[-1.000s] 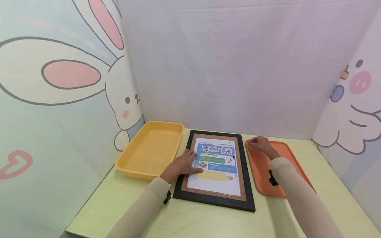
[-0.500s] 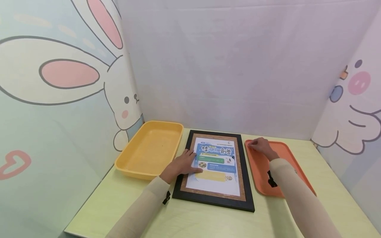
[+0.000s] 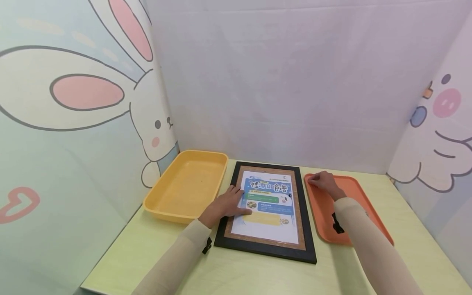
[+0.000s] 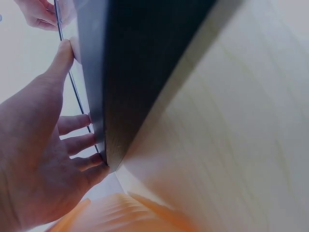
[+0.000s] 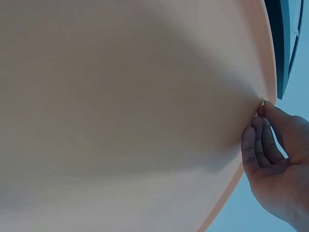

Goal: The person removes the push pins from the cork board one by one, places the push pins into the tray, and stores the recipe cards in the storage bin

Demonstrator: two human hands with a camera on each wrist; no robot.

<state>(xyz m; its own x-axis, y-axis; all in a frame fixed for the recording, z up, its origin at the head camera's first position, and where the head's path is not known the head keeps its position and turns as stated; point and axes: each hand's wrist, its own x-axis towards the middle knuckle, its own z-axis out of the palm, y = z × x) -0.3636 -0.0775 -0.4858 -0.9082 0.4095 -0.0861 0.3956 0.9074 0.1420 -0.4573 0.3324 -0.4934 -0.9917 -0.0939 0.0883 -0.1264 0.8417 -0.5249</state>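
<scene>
The pale table is the biggest thing I have on my feed, its far edge running along the foot of the white back wall. Near the middle of that edge I have the black picture frame, lying flat, its left side just beside a yellow tray that fills the table's far left corner. To the frame's right, toward the far right corner but short of the right edge, I see a shallower orange tray. Within the frame is a brown board, and on the board lies a white sheet with blue, green and yellow print.

The person's left hand comes over the frame's left border, fingers and thumb spread apart, their tips resting on the sheet's left part. The right hand is at the orange tray's far left corner, thumb and index tip brought together, the other fingers bent. On the right wrist camera I make out a small green object pinched there, mostly hidden by the fingertips; I can't tell whether it touches the tray.
</scene>
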